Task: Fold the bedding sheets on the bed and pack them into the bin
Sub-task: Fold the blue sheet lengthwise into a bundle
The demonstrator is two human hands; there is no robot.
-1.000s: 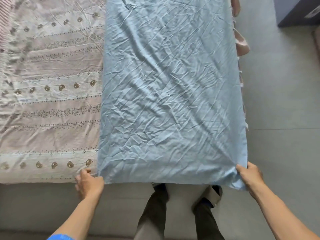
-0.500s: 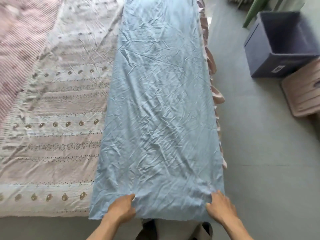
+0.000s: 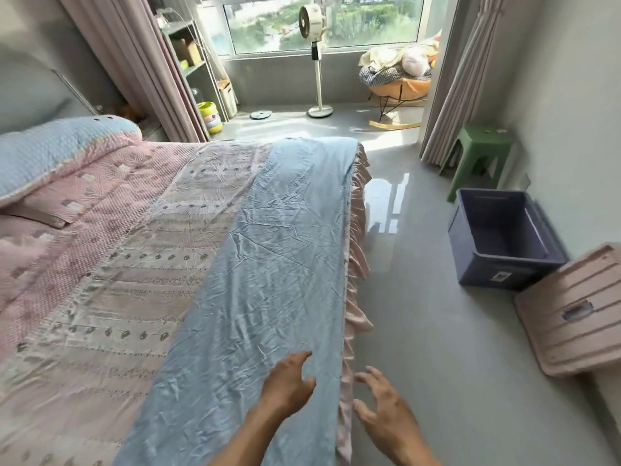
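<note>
A light blue sheet (image 3: 268, 274), folded into a long narrow strip, lies wrinkled along the right edge of the bed (image 3: 100, 297). My left hand (image 3: 289, 388) hovers over the strip's near end with fingers spread and holds nothing. My right hand (image 3: 386, 412) hangs just past the bed's frilled edge, over the floor, fingers loosely spread and empty. A dark blue plastic bin (image 3: 500, 240) stands open on the floor to the right, with nothing visible inside.
A pink lid (image 3: 578, 311) leans beside the bin. A green stool (image 3: 480, 153) stands behind it by the wall. A pink patterned cover and a blue-pink quilt (image 3: 57, 153) lie on the bed. A standing fan (image 3: 317, 62) and a rocking chair (image 3: 400, 85) are by the window.
Both hands let go of the sheet's near corners and moved inward and to the right. The view lifted from the bed to the whole room.
</note>
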